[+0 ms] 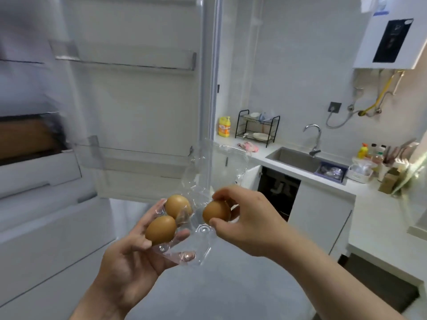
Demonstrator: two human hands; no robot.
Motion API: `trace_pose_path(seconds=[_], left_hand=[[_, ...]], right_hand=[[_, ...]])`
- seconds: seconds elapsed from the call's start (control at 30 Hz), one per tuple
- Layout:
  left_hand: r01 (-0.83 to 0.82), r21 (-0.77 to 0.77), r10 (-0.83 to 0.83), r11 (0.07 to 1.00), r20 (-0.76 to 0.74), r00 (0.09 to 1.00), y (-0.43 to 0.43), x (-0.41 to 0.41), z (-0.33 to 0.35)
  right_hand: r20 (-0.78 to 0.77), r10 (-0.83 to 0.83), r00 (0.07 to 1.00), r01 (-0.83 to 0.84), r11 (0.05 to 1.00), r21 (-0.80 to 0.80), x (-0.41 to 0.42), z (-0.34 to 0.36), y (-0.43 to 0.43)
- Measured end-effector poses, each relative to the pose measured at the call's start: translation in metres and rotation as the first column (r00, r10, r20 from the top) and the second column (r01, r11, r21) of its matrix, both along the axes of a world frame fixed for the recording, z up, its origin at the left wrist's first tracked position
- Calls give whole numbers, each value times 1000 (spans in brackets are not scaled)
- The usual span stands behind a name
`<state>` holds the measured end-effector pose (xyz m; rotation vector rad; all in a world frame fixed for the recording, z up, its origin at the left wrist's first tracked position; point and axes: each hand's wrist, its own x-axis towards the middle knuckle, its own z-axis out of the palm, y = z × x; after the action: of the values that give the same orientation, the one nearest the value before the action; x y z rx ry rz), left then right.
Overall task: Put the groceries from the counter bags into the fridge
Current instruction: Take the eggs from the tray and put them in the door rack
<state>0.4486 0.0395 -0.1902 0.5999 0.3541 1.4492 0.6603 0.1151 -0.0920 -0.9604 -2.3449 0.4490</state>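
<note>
Our left hand (129, 262) grips the clear egg box (198, 241) from below. The near egg (161, 228) and the far egg (178, 205) sit in its cups, and the lid stands open. Our right hand (249, 222) pinches a third egg (216, 214) with thumb and fingertips, right at the box.

We think the box is thin and soft. If the left hand tilts or squeezes it, the two eggs can roll out and break on the floor (208, 292). The pinched egg can slip, or crack under too much pressure.

We stand at the open fridge door (138, 107), and its lower door shelf (143, 158) is just beyond the box. To the right a white bench (369, 209) carries a sink (293, 158), a tap (314, 139), a dish rack (256, 127) and a yellow bottle (224, 127).
</note>
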Motion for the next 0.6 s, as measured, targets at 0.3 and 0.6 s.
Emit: trace_pose_path(seconds=[0.3, 0.6], left_hand=[[-145, 53, 142, 988, 49, 989, 3, -111, 17], [-454, 83, 461, 887, -147, 875, 2, -149, 52]], right_hand=[[-93, 152, 984, -157, 987, -46, -110, 16, 35], [-149, 283, 948, -288, 957, -16, -189, 27, 50]])
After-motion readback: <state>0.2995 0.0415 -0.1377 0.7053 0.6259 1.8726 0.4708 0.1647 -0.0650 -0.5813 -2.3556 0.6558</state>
